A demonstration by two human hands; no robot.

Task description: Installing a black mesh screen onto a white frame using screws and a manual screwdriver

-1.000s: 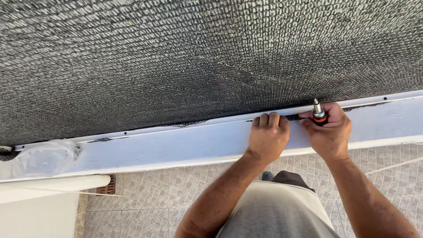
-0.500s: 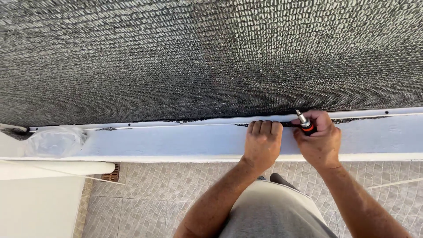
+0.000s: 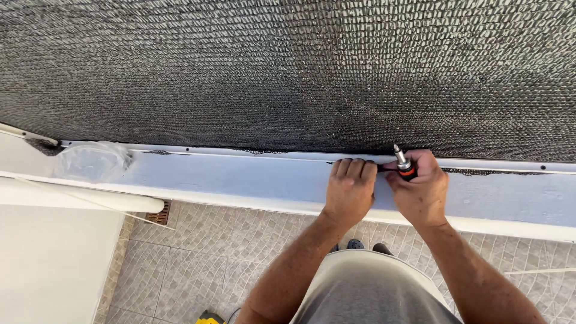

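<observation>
Since a moment ago both hands have slid left along the white strip (image 3: pixel 288 154); left hand (image 3: pixel 350 191) presses curled fingers on the mesh (image 3: pixel 288 72) edge, right hand (image 3: pixel 423 189) grips the screwdriver (image 3: pixel 403 162) there, work advancing leftwards

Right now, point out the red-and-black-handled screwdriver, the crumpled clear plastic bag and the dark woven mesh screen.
red-and-black-handled screwdriver (image 3: pixel 403 165), head view, on the collar above the right hand's grip.
crumpled clear plastic bag (image 3: pixel 93 161), head view, on its middle, lying on the white ledge.
dark woven mesh screen (image 3: pixel 288 66), head view, on its open middle.
</observation>
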